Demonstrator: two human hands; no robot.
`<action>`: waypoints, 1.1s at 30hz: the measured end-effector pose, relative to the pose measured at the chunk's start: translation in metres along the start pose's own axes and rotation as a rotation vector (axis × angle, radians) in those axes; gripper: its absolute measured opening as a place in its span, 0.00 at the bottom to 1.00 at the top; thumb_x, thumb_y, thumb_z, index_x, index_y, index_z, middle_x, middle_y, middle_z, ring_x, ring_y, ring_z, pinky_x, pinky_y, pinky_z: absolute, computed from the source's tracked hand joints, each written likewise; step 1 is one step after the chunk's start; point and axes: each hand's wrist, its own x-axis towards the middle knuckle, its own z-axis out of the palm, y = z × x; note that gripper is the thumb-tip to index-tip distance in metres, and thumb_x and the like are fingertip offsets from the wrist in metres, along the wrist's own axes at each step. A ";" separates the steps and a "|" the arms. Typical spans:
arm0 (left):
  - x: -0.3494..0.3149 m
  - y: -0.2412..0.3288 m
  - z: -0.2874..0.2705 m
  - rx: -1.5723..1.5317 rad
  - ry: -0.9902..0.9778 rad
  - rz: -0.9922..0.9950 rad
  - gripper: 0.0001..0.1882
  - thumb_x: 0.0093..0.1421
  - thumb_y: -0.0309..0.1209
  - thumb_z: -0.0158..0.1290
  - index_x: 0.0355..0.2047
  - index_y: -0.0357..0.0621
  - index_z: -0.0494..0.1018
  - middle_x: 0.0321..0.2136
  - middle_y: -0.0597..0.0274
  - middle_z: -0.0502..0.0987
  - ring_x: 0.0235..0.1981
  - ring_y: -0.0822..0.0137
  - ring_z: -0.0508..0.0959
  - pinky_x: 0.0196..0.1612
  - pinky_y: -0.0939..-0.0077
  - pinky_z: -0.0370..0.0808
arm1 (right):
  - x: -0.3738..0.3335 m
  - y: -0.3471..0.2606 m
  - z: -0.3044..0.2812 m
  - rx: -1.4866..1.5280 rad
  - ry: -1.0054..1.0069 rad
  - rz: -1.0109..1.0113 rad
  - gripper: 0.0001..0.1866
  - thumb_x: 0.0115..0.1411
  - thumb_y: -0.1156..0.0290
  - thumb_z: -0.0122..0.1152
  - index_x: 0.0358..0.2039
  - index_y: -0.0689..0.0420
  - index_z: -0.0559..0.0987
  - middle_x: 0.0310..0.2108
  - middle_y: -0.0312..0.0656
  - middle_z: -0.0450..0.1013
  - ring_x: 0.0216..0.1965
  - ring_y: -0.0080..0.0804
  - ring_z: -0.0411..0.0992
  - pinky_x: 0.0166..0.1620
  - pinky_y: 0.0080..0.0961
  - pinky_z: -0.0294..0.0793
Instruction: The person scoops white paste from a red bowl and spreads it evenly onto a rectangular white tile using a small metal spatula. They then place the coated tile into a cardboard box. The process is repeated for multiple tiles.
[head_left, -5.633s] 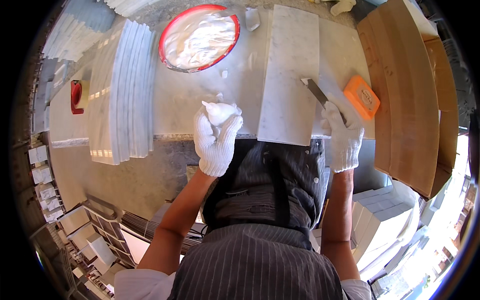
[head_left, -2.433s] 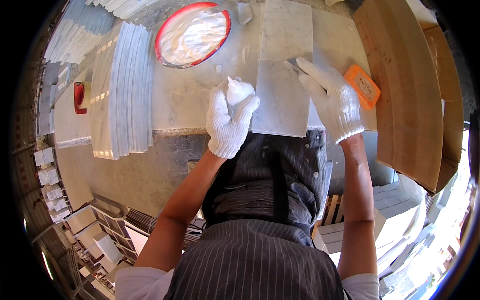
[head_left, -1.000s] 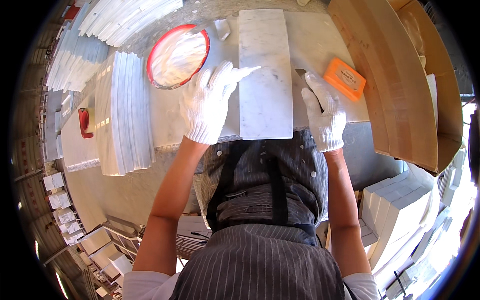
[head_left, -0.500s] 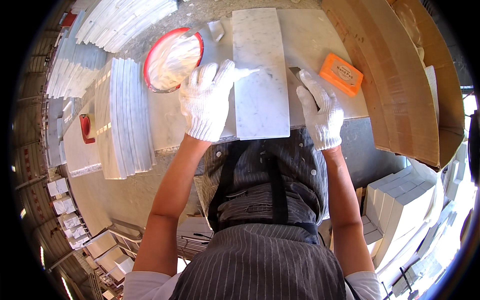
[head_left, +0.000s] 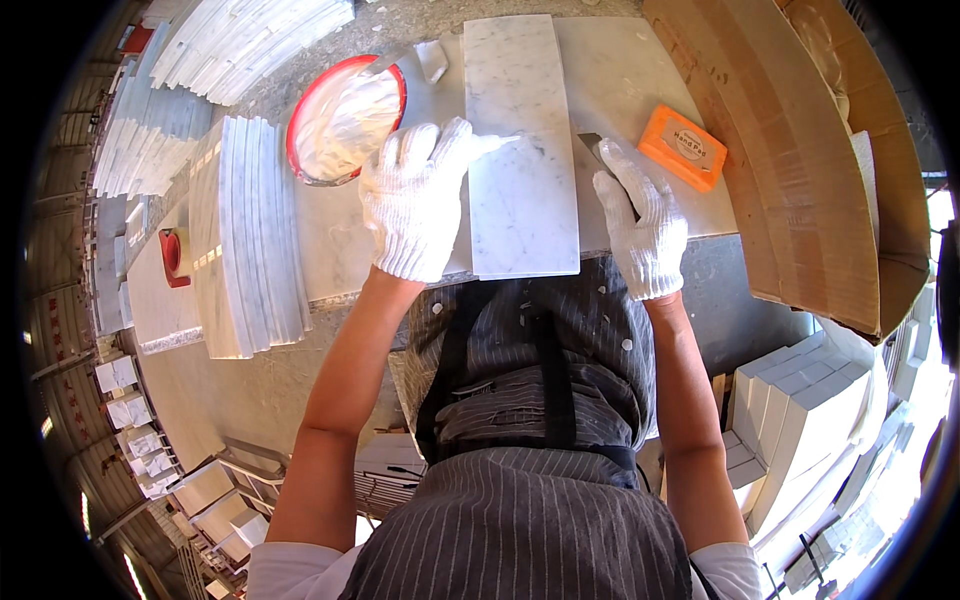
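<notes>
A long grey-veined marble slab [head_left: 522, 200] lies lengthwise before me on the worktable. My left hand [head_left: 413, 205], in a white knit glove, is beside its left edge with fingers bent. From that hand a thin white pointed piece [head_left: 492, 144] reaches over the slab; what it is cannot be made out. On the slab's right, my gloved right hand [head_left: 642, 225] is closed around a flat dark-bladed scraper [head_left: 589, 144], its handle mostly hidden by the glove. Left of the slab sits a red-rimmed tub of creamy white paste [head_left: 345, 120], with a flat tool across its rim.
An orange pad package [head_left: 683, 149] lies right of my right hand, before a large cardboard box [head_left: 790, 160]. Stacked marble strips [head_left: 250, 235] stand at the left, near a red tape roll [head_left: 174, 257]. A white scrap [head_left: 432, 62] lies beyond the tub.
My left hand has shifted very slightly at the slab's left edge. The right hand, scraper and slab look unchanged.
</notes>
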 end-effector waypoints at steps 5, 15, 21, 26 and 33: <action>0.000 0.001 0.000 -0.014 -0.028 -0.009 0.13 0.50 0.41 0.62 0.35 0.55 0.76 0.26 0.68 0.66 0.30 0.65 0.70 0.29 0.67 0.68 | 0.001 0.000 0.000 0.006 -0.007 0.009 0.13 0.60 0.70 0.65 0.46 0.53 0.83 0.44 0.42 0.81 0.44 0.41 0.78 0.48 0.31 0.77; -0.002 0.000 0.000 -0.037 -0.037 -0.020 0.13 0.51 0.37 0.61 0.37 0.53 0.76 0.27 0.68 0.67 0.31 0.63 0.71 0.29 0.65 0.69 | 0.000 -0.001 -0.001 -0.019 -0.007 0.013 0.14 0.59 0.70 0.66 0.46 0.53 0.83 0.44 0.42 0.81 0.43 0.40 0.78 0.48 0.30 0.77; -0.001 0.001 0.000 -0.041 -0.024 -0.019 0.14 0.51 0.37 0.61 0.38 0.53 0.77 0.27 0.68 0.68 0.31 0.62 0.71 0.30 0.64 0.70 | 0.000 -0.003 -0.001 -0.018 -0.002 0.022 0.14 0.59 0.70 0.66 0.47 0.53 0.83 0.44 0.42 0.81 0.44 0.40 0.78 0.48 0.30 0.77; 0.000 0.002 -0.003 -0.038 -0.045 -0.031 0.14 0.51 0.37 0.61 0.39 0.54 0.77 0.28 0.68 0.69 0.32 0.63 0.71 0.30 0.65 0.70 | 0.000 -0.001 0.000 0.001 0.003 0.014 0.14 0.59 0.70 0.66 0.47 0.53 0.83 0.44 0.42 0.81 0.44 0.40 0.78 0.48 0.30 0.77; -0.001 0.001 -0.001 -0.044 -0.054 -0.024 0.14 0.52 0.37 0.60 0.40 0.55 0.77 0.28 0.69 0.69 0.32 0.63 0.70 0.30 0.66 0.70 | 0.000 -0.001 0.000 -0.012 -0.004 0.015 0.14 0.59 0.70 0.66 0.47 0.53 0.83 0.43 0.42 0.81 0.43 0.41 0.78 0.48 0.30 0.77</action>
